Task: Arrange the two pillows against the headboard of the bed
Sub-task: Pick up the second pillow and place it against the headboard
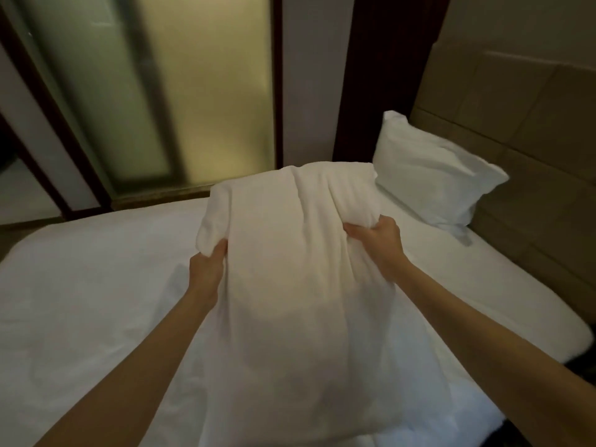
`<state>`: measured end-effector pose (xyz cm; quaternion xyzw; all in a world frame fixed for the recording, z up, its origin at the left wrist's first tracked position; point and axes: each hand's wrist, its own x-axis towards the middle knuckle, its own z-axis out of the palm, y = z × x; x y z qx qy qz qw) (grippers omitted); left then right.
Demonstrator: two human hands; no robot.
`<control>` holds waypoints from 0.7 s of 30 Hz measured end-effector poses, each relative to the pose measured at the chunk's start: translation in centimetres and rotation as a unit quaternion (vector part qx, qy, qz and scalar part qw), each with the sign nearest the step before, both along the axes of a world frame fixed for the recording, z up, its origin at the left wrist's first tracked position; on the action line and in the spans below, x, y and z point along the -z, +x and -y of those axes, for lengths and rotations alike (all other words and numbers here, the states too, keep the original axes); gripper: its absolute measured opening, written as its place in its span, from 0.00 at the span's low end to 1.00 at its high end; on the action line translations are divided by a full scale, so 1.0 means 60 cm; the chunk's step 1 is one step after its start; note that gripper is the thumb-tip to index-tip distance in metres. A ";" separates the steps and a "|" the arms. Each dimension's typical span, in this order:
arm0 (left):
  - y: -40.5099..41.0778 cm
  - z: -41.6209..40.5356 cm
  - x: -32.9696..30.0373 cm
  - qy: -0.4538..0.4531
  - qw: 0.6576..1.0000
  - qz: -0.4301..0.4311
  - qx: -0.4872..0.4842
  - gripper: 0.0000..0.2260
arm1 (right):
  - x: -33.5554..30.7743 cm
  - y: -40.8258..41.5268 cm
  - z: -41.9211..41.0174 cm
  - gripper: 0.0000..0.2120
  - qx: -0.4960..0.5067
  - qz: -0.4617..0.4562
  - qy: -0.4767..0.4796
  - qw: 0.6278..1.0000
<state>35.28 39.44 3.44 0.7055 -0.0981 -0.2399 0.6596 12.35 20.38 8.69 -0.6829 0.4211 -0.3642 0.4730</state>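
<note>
A white pillow (296,269) hangs lengthwise in front of me above the bed (80,301), its lower end reaching toward the camera. My left hand (208,266) grips its left edge near the top. My right hand (377,240) bunches the fabric on its right edge. A second white pillow (432,175) leans upright against the beige padded headboard (532,130) at the far right corner of the bed. The held pillow's top corner overlaps the edge of the leaning one in view.
The bed carries a smooth white sheet. Behind it stands a frosted glass partition (177,91) in a dark wood frame (380,75). A strip of floor (19,233) shows at the far left. The bed's right edge drops into dark space.
</note>
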 end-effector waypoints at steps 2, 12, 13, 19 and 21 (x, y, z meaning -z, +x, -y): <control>-0.056 0.051 -0.006 -0.006 1.000 0.004 0.004 0.25 | -0.017 -0.058 0.045 0.10 0.002 0.001 -0.017 1.000; -0.200 0.252 -0.039 -0.036 0.999 -0.026 0.021 0.26 | -0.052 -0.224 0.227 0.12 0.033 0.030 -0.029 0.999; -0.200 0.268 -0.038 -0.035 0.999 -0.022 0.029 0.26 | -0.050 -0.230 0.241 0.12 0.038 0.029 -0.024 0.999; -0.211 0.384 -0.030 -0.017 0.997 -0.015 0.079 0.29 | -0.056 -0.275 0.325 0.16 0.067 0.034 -0.032 0.997; -0.228 0.425 -0.025 -0.010 0.995 -0.026 0.097 0.30 | -0.063 -0.299 0.355 0.12 0.079 0.032 -0.034 0.996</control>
